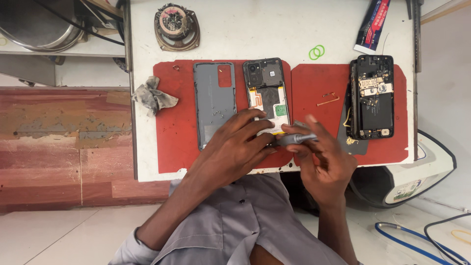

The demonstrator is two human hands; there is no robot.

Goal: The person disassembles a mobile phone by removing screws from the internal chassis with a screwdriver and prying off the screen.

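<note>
An opened phone (266,93) lies on a red mat (171,122), its insides showing. My left hand (235,147) rests on the phone's lower end and holds it steady. A grey screwdriver (294,139) is gripped in my right hand (324,157), its tip pointing left toward the phone's bottom edge, where my left fingers hide it. The phone's grey back cover (214,103) lies inside-up just left of the phone.
A second opened phone (373,98) lies on the right of the mat. A crumpled grey rag (153,95), an old speaker (176,25), green rubber bands (317,51), a glue tube (374,24) and loose small metal parts (327,100) sit on the white table (274,34).
</note>
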